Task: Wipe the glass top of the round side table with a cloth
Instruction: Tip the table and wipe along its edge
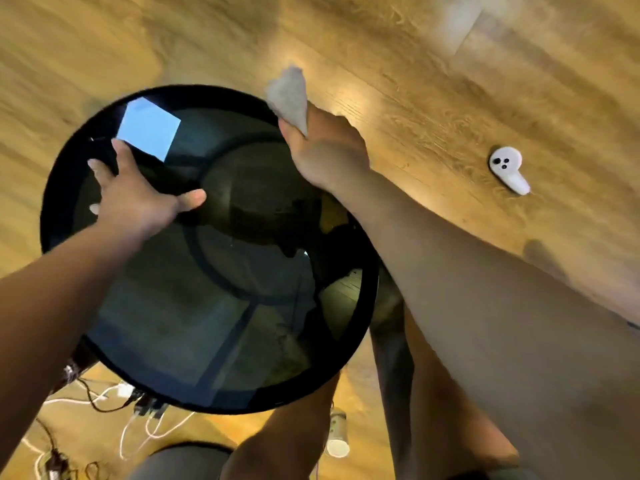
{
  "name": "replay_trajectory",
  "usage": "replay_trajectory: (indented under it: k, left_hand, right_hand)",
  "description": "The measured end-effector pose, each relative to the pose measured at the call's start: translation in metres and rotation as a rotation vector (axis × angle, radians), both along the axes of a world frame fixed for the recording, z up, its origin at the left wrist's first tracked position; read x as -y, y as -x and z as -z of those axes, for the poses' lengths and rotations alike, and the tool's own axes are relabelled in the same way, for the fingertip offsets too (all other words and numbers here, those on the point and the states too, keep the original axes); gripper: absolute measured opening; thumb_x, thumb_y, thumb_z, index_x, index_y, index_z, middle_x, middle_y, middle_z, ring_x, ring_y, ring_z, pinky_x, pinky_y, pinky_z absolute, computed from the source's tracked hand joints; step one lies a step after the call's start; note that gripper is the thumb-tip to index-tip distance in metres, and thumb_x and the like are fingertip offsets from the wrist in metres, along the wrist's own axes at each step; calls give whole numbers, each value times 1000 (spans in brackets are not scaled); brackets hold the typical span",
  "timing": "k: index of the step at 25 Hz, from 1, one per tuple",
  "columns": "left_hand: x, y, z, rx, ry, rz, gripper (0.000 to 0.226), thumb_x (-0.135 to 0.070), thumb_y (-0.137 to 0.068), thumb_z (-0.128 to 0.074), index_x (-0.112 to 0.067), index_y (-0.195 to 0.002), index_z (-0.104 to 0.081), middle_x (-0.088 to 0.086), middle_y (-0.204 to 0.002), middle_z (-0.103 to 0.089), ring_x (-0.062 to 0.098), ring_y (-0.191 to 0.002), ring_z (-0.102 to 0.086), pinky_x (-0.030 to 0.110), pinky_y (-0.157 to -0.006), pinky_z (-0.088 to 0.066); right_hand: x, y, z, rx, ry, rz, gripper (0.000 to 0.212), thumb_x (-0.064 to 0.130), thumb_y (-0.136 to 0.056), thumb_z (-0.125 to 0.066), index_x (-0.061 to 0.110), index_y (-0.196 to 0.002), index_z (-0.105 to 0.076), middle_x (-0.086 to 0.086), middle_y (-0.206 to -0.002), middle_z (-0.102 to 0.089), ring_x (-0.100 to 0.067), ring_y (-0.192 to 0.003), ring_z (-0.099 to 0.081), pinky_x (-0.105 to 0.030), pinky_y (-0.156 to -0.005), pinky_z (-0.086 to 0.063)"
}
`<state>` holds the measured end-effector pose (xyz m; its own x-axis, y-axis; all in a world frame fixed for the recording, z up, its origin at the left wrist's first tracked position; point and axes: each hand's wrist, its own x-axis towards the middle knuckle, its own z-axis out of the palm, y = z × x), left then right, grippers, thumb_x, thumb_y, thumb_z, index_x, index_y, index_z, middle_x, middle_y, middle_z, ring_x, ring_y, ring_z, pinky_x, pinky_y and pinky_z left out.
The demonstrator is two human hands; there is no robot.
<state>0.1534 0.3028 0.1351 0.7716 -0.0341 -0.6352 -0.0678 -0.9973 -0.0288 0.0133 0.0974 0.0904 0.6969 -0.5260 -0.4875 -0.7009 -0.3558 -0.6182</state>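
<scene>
The round side table has a black rim and a dark glass top that mirrors a bright window patch. My left hand lies flat on the glass at the far left, fingers spread. My right hand is at the far right rim, closed around a grey cloth. The cloth sticks up out of my fist beyond the table's edge, over the floor. My right forearm crosses the table's right side.
Wooden floor surrounds the table. A white hand controller lies on the floor to the right. Tangled white and black cables lie under the near left edge. A small white cup lies by my legs.
</scene>
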Motion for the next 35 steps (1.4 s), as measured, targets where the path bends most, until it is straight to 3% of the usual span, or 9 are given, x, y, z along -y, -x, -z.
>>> replay_trajectory:
  k: [2,6,9,15,19,22,25,31,35]
  left_hand:
    - [10,16,-1,71,-42,237,117,-56,-73,-79,-38,-155,3,6,-166,15,51,-147,-6,65,-111,-27]
    - [48,93,-2,-147,-18,535,138,-59,-60,-86,-49,-147,22,-1,-160,33,58,-143,11,70,-103,-35]
    - [52,116,3,-133,-35,535,147,-55,-59,-88,-43,-145,30,5,-157,39,60,-142,14,72,-101,-37]
    - [49,115,6,-89,34,502,148,-50,-56,-91,-43,-149,24,5,-157,38,60,-141,16,73,-103,-33]
    - [48,112,7,-77,74,468,147,-46,-55,-92,-44,-149,21,4,-157,38,61,-140,18,73,-103,-30]
    - [48,114,6,-41,27,503,145,-55,-57,-89,-44,-149,22,5,-159,35,61,-141,14,67,-101,-39]
    - [35,115,7,48,60,553,135,-69,-60,-79,-44,-151,17,5,-163,25,57,-144,8,59,-101,-42]
    - [-22,180,32,519,317,387,79,-58,-79,-69,-23,-145,-41,16,-159,-27,38,-148,-23,60,-115,-20]
    - [-124,269,40,863,237,-377,64,-48,-91,-53,-16,-144,-39,18,-157,-30,38,-149,-19,61,-116,0]
  right_hand:
    - [6,-4,5,37,-53,11,34,48,-97,-38,28,-114,-60,6,-89,-61,-18,-79,-54,-30,-65,-39]
    - [-65,117,-13,-115,-130,627,33,45,-101,-41,23,-81,-55,5,-69,-57,-13,-62,-55,-23,-51,-30]
    - [-158,186,-42,-292,-289,992,45,51,-98,-40,12,-104,-61,0,-84,-63,-14,-76,-62,-17,-59,-42]
    - [-33,72,-26,-84,-28,310,32,50,-98,-37,34,-73,-47,11,-64,-47,-17,-66,-52,-28,-68,-35]
    - [3,-39,-4,25,63,-122,33,50,-96,-40,26,-100,-62,9,-82,-60,-22,-83,-57,-23,-60,-37]
    - [6,-5,-9,-5,-124,-7,37,52,-97,-42,24,-104,-65,0,-101,-71,-17,-93,-65,-35,-84,-52]
    - [-9,66,-2,-44,-51,163,46,54,-98,-41,15,-84,-61,-11,-80,-67,-17,-68,-59,-32,-63,-44]
    - [-8,76,42,227,-26,351,28,58,-86,-51,33,-87,-61,19,-83,-66,-1,-83,-65,-19,-72,-50]
    - [-3,76,47,361,16,251,32,50,-90,-51,26,-101,-68,22,-83,-66,-4,-85,-63,-7,-70,-45]
